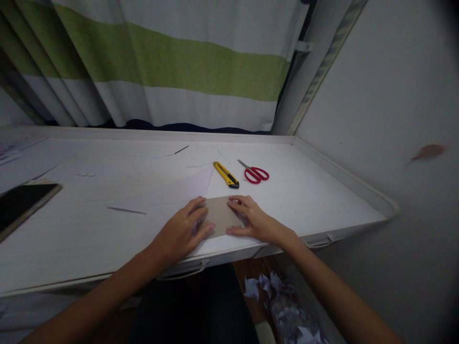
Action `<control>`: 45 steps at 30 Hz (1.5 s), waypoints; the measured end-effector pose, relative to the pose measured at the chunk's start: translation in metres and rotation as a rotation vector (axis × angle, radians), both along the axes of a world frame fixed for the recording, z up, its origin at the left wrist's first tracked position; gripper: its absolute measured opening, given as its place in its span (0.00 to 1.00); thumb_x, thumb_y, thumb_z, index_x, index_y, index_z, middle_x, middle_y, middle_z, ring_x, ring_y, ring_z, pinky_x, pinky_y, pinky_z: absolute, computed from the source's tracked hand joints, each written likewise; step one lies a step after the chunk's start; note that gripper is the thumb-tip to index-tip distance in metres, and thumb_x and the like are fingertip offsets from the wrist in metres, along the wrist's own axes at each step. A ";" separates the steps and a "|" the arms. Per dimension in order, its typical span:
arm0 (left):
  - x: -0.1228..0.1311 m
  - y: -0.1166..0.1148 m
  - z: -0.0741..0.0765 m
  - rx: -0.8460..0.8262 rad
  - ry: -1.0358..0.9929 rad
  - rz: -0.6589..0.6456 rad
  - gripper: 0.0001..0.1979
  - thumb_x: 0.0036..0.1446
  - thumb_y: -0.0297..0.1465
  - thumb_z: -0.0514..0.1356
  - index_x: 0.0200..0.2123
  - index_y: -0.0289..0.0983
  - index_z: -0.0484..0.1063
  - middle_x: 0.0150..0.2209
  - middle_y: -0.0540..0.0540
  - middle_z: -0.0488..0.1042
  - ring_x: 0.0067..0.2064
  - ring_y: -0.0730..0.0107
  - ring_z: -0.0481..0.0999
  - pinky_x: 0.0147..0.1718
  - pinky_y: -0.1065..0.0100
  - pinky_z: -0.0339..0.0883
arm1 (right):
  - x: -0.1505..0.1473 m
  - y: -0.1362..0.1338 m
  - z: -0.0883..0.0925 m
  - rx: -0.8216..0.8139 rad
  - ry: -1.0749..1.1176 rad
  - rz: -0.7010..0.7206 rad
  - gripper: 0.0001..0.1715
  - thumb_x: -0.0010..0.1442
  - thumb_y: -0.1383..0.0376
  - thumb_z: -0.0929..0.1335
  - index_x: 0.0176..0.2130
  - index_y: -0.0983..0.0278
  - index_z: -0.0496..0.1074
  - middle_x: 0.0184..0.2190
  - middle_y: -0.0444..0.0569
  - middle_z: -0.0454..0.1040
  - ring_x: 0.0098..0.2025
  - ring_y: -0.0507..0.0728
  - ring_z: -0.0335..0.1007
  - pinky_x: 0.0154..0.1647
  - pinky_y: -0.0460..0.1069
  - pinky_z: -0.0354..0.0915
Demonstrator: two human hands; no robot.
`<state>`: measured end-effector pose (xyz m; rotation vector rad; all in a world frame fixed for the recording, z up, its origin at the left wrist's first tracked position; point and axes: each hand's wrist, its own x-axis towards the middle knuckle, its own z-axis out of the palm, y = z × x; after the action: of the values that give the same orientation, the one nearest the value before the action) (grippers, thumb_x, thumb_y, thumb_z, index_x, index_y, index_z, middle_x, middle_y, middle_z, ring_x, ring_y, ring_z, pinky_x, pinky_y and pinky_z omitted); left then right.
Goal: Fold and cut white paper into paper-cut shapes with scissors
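A flat beige card (219, 215) lies near the front edge of the white desk. My left hand (182, 231) grips its left side, with fingers curled along the edge and the thumb on the near part. On the opposite side, my right hand (256, 220) has its bent fingertips at the far right corner and its thumb at the near right corner. Just beyond the card is a yellow utility knife (225, 175), lying at a slant. Red-handled scissors (255, 175) rest to its right, blades toward the back. White paper (175, 188) spreads behind my left hand.
A dark-screened tablet or phone (27, 205) lies at the far left, near more paper sheets (36, 157). Toward the back is a thin dark stick (181, 149). The desk meets a wall (394, 95) at right. Paper scraps (251, 287) lie on the floor below.
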<state>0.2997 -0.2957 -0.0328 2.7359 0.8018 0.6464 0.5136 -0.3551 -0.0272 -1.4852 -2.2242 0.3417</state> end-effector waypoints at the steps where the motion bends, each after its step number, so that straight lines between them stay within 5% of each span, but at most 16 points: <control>1: -0.003 -0.001 -0.001 0.003 -0.021 -0.001 0.18 0.55 0.39 0.49 0.42 0.32 0.64 0.51 0.39 0.59 0.51 0.61 0.62 0.49 0.60 0.60 | 0.000 0.000 -0.001 0.003 0.002 -0.002 0.37 0.47 0.53 0.67 0.53 0.63 0.58 0.51 0.56 0.56 0.52 0.61 0.51 0.52 0.59 0.53; 14: -0.013 -0.002 -0.001 -0.078 0.051 -0.015 0.28 0.48 0.46 0.53 0.49 0.35 0.61 0.49 0.38 0.57 0.48 0.57 0.64 0.46 0.58 0.62 | 0.004 -0.004 -0.007 0.024 0.009 -0.040 0.36 0.47 0.53 0.66 0.53 0.64 0.58 0.52 0.57 0.57 0.53 0.61 0.51 0.53 0.59 0.53; 36: -0.009 -0.004 0.002 -0.048 0.127 -0.017 0.26 0.54 0.43 0.48 0.50 0.31 0.61 0.50 0.36 0.56 0.50 0.58 0.63 0.48 0.60 0.60 | 0.003 -0.005 -0.007 0.038 -0.021 -0.059 0.35 0.49 0.54 0.65 0.53 0.65 0.57 0.52 0.57 0.56 0.54 0.61 0.50 0.53 0.58 0.53; 41: -0.009 -0.005 0.002 -0.029 0.128 -0.021 0.26 0.54 0.43 0.48 0.50 0.31 0.61 0.50 0.36 0.56 0.49 0.58 0.63 0.48 0.60 0.60 | -0.014 -0.007 0.003 0.084 -0.122 -0.023 0.28 0.54 0.57 0.62 0.53 0.62 0.58 0.55 0.54 0.55 0.55 0.61 0.49 0.51 0.60 0.51; 45: -0.010 -0.004 -0.001 -0.032 0.122 -0.019 0.27 0.54 0.44 0.48 0.51 0.31 0.60 0.50 0.36 0.56 0.49 0.59 0.64 0.48 0.62 0.60 | -0.024 -0.005 0.004 0.050 -0.247 0.037 0.32 0.56 0.54 0.59 0.57 0.62 0.51 0.58 0.54 0.50 0.58 0.61 0.44 0.53 0.60 0.47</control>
<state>0.2898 -0.2995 -0.0338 2.7723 0.8034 0.4626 0.4895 -0.3601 -0.0234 -1.5319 -2.4342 0.1175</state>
